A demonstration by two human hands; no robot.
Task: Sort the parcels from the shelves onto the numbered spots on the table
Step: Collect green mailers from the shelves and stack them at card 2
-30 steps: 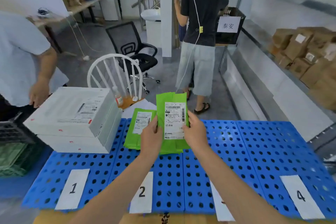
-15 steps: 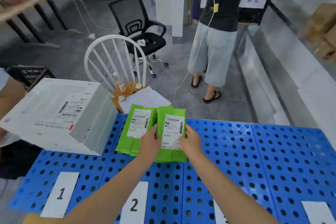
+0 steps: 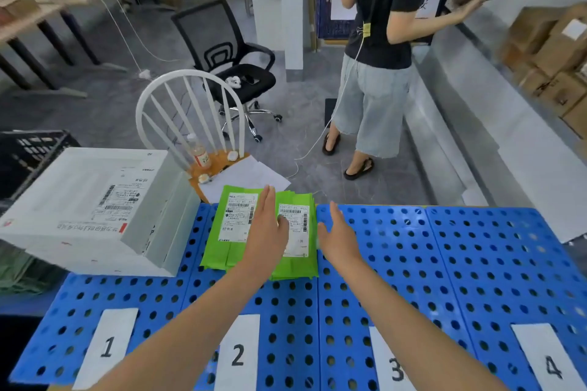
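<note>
Two green parcels with white labels lie side by side on the blue perforated table (image 3: 444,263), behind label 2 (image 3: 237,354). The right green parcel (image 3: 298,232) lies flat; the left green parcel (image 3: 233,225) is beside it. My left hand (image 3: 268,232) rests flat with straight fingers across the two. My right hand (image 3: 338,235) hovers open just right of the right parcel, holding nothing. A stack of white boxes (image 3: 95,209) sits behind label 1 (image 3: 106,347). Label 3 (image 3: 392,365) and label 4 (image 3: 549,362) have bare table behind them.
A white chair (image 3: 190,114) with a bottle and papers stands just beyond the table. A person in a black shirt (image 3: 378,51) stands farther back carrying a brown box. Cardboard boxes (image 3: 552,51) fill shelving at the right. A black crate (image 3: 28,155) sits at the left.
Both hands lowered the green parcel flat onto the table beside the other one and let go. My right hand has drawn away to the right; my left hand lies flat on top.
</note>
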